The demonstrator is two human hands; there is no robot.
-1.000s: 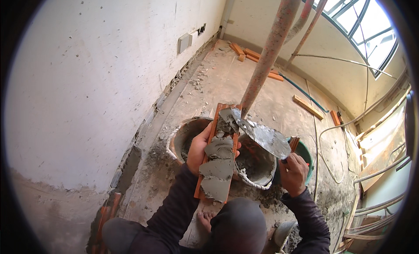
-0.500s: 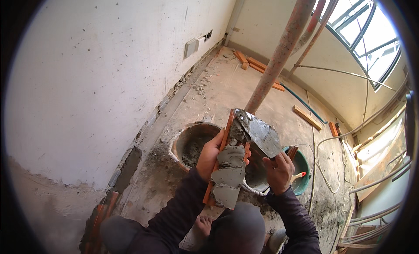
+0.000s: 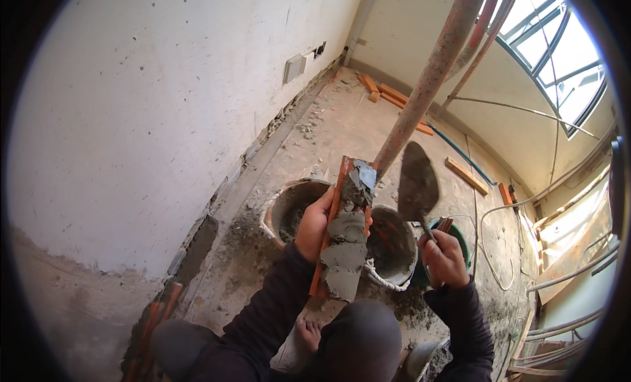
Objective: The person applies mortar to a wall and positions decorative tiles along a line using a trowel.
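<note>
My left hand (image 3: pixel 314 227) grips a long, narrow reddish-brown tile strip (image 3: pixel 333 218) by its sides, fingers partly hidden behind it. Wet grey mortar (image 3: pixel 345 250) coats most of the face turned up to me, with a rougher clump near its far end. To the right, my right hand (image 3: pixel 445 258) is closed around the handle of a trowel (image 3: pixel 419 181). The blade points away from me, apart from the strip, and its visible face is dark with mortar.
Below the strip stand two rope-handled buckets, one left (image 3: pixel 282 214) and one right (image 3: pixel 409 267), beside a green bucket (image 3: pixel 465 243). A mottled pole (image 3: pixel 424 96) slants up from the floor. Reddish strips (image 3: pixel 161 310) lie by the left wall (image 3: pixel 151 132). Wood pieces (image 3: pixel 467 176) lie farther off.
The trowel has left the strip's far end, moving right and turning its blade upright. More of the mortar there shows. My left hand still holds the strip in nearly the same place.
</note>
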